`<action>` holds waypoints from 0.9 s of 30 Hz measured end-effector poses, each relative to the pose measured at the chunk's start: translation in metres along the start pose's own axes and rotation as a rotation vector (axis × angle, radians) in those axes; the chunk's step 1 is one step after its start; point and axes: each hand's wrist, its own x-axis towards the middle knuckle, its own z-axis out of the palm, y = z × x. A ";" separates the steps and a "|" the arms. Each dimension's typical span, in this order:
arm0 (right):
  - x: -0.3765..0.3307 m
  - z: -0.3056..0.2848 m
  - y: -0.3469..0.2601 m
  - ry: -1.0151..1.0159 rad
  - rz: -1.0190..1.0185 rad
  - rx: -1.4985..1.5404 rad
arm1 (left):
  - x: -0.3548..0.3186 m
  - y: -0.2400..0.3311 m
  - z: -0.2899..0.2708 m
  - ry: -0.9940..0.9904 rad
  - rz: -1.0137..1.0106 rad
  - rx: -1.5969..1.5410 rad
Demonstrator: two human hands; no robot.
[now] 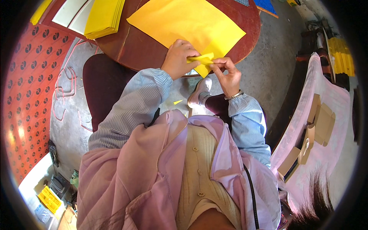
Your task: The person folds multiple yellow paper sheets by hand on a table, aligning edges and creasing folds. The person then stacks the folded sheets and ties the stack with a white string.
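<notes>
A large yellow-orange sheet (pixel 188 25) lies flat on a round reddish-brown table (pixel 251 23). At its near corner, by the table's front edge, both hands work on a small folded yellow piece (pixel 206 58). My left hand (pixel 179 58) is closed around its left end, fingers bent over it. With thumb and forefinger, my right hand (pixel 229 76) pinches its right side. A pointed yellow tip hangs down below the fingers. Whether the piece is separate from the large sheet, I cannot tell. Left of the sheet rests a stack of folded yellow sheets (pixel 104 18).
A red patterned panel (pixel 34 88) stands on the left, near bent pink wire or tubing (pixel 71 82). On the right, opened cardboard boxes (pixel 324 124) rest on a pink cloth-covered surface (pixel 303 99). A yellow scrap (pixel 178 102) lies on the grey floor (pixel 278 42).
</notes>
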 end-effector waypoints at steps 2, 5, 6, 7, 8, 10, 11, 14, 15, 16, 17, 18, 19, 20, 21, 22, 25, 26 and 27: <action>-0.003 -0.006 -0.004 -0.045 -0.113 -0.033 | 0.001 0.001 0.002 0.015 -0.046 0.015; -0.004 -0.013 -0.007 -0.163 -0.434 -0.286 | 0.000 0.001 0.003 0.044 -0.038 0.023; -0.004 -0.013 -0.007 -0.179 -0.437 -0.317 | 0.001 0.001 0.003 0.044 -0.037 0.016; -0.003 -0.012 -0.007 -0.179 -0.433 -0.336 | 0.001 0.001 0.003 0.041 -0.041 0.006; -0.002 -0.012 -0.007 -0.177 -0.437 -0.344 | 0.002 0.000 0.003 0.039 -0.047 -0.003; -0.001 -0.010 -0.006 -0.189 -0.429 -0.346 | 0.002 0.000 0.002 0.041 -0.029 -0.009; 0.000 -0.010 -0.005 -0.204 -0.416 -0.341 | 0.002 -0.001 0.001 0.044 -0.022 -0.013; 0.000 -0.009 -0.004 -0.202 -0.360 -0.267 | 0.002 -0.003 0.000 0.019 -0.024 -0.028; 0.000 -0.009 -0.003 -0.195 -0.336 -0.232 | 0.002 -0.004 0.000 0.021 -0.011 -0.029; 0.000 -0.009 -0.003 -0.187 -0.308 -0.206 | 0.001 -0.005 -0.001 0.019 -0.001 -0.035; 0.000 -0.008 -0.002 -0.178 -0.280 -0.181 | 0.001 -0.006 -0.001 0.015 0.006 -0.043; 0.000 -0.008 -0.002 -0.171 -0.250 -0.146 | 0.001 -0.006 -0.001 0.013 0.013 -0.042; 0.000 -0.007 -0.001 -0.163 -0.229 -0.135 | 0.001 -0.007 -0.001 0.010 0.018 -0.042; 0.001 -0.007 -0.001 -0.156 -0.207 -0.114 | 0.001 -0.008 -0.001 0.008 0.020 -0.043; 0.001 -0.006 -0.001 -0.150 -0.183 -0.086 | 0.001 -0.009 -0.001 -0.001 0.024 -0.041; 0.001 -0.005 -0.001 -0.145 -0.161 -0.085 | 0.001 -0.009 -0.002 -0.009 0.026 -0.040; 0.003 -0.004 -0.001 -0.134 -0.105 -0.067 | 0.001 -0.010 -0.006 -0.034 0.049 -0.042; 0.003 -0.004 -0.001 -0.131 -0.099 -0.063 | 0.001 -0.009 -0.007 -0.058 0.041 -0.040; 0.003 -0.004 -0.001 -0.129 -0.094 -0.053 | 0.001 -0.009 -0.008 -0.055 0.060 -0.032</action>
